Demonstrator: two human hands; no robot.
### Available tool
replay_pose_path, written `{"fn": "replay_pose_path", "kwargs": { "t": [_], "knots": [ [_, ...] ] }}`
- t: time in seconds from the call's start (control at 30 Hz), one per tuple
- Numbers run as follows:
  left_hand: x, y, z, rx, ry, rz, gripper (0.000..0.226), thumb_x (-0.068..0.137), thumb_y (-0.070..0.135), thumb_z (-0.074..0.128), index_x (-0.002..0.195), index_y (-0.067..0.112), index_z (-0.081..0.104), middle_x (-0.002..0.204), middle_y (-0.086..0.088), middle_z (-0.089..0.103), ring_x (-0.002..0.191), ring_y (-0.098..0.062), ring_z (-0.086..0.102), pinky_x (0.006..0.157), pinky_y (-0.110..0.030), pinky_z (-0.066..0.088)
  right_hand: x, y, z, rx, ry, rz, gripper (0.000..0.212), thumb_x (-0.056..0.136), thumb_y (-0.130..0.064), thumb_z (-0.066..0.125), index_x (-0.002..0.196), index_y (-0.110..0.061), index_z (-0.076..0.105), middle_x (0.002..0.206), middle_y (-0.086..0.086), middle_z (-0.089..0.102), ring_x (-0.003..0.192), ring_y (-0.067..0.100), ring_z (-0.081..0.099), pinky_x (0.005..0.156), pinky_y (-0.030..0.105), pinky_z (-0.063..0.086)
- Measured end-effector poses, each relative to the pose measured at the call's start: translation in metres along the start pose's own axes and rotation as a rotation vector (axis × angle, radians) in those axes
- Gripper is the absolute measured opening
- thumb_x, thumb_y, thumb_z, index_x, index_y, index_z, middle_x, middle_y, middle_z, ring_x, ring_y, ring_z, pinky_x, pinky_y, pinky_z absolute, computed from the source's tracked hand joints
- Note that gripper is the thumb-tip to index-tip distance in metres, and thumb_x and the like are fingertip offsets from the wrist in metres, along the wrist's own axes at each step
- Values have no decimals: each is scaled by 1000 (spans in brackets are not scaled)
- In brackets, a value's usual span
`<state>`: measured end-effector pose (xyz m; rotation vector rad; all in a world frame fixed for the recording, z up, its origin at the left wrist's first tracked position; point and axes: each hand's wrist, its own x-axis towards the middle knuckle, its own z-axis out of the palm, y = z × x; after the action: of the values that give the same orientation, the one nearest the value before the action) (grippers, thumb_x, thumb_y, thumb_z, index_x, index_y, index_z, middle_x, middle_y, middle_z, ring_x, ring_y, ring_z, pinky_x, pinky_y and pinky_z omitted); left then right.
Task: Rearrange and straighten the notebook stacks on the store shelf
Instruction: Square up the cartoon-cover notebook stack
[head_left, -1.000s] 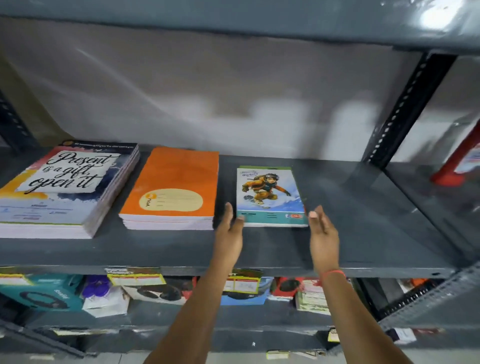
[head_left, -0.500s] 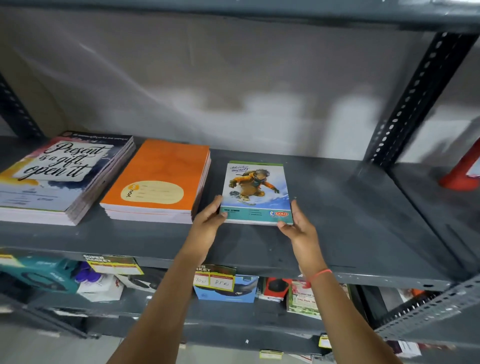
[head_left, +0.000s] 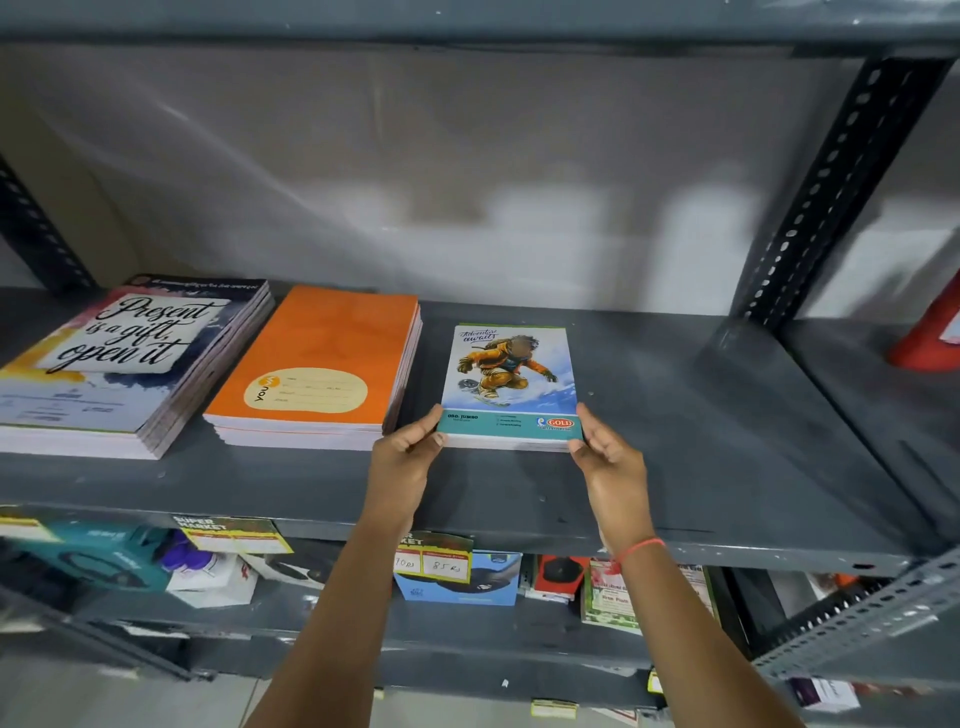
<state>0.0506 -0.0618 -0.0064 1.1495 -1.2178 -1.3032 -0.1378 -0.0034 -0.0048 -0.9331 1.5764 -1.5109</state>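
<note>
grey shelf (head_left: 727, 441) bare beside notebooks (head_left: 509, 384)

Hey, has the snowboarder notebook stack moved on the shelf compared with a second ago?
Cannot tell. The camera shifted, and the snowboarder notebook stack keeps about the same narrow gap to the orange stack. Only the left hand and right hand have closed onto its front corners.

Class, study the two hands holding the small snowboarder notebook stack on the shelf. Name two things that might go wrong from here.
1. The left hand and right hand pinch only the front corners of the snowboarder stack, so lower notebooks might slip out of line.
2. The orange stack lies close on the left; a sideways slide might bump it askew.
</note>
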Motion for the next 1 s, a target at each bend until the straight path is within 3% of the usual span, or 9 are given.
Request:
{"fn": "replay_pose_path", "kwargs": {
  "t": [0.27,0.5,0.7,0.83,1.0],
  "knots": [
    [3,-2,9,-105,137,-10,33,82,-1,57,115,1,59,101,5,63,85,-3,59,68,-5,51,-1,-6,3,8,66,38,40,89,-3,54,127,-13,54,123,3,63,103,10,58,105,31,41],
    [2,-4,15,-85,217,-6,29,82,3,59,111,4,63,100,-1,65,100,-16,58,80,-14,50,1,-6,7,-6,138,49,34,87,-4,57,119,-13,61,117,4,66,87,4,61,102,32,45],
    [1,-2,17,-29,245,-2,28,82,4,60,109,4,64,105,-5,65,103,-18,57,90,-31,48,2,-6,8,-11,159,75,34,86,-4,58,118,-14,62,109,0,66,90,8,59,101,34,46],
    [2,-3,17,-14,257,7,27,82,5,60,108,4,65,107,-9,66,102,-18,58,86,-26,49,2,-6,8,-20,168,75,34,86,-4,58,118,-14,62,108,0,66,89,8,60,100,34,47],
    [4,-6,18,29,298,35,25,82,6,60,106,5,66,108,-10,68,100,-16,58,73,-13,50,2,-5,9,0,185,79,32,85,-4,59,116,-13,63,93,-12,65,83,4,60,99,37,47]
  ]
}}
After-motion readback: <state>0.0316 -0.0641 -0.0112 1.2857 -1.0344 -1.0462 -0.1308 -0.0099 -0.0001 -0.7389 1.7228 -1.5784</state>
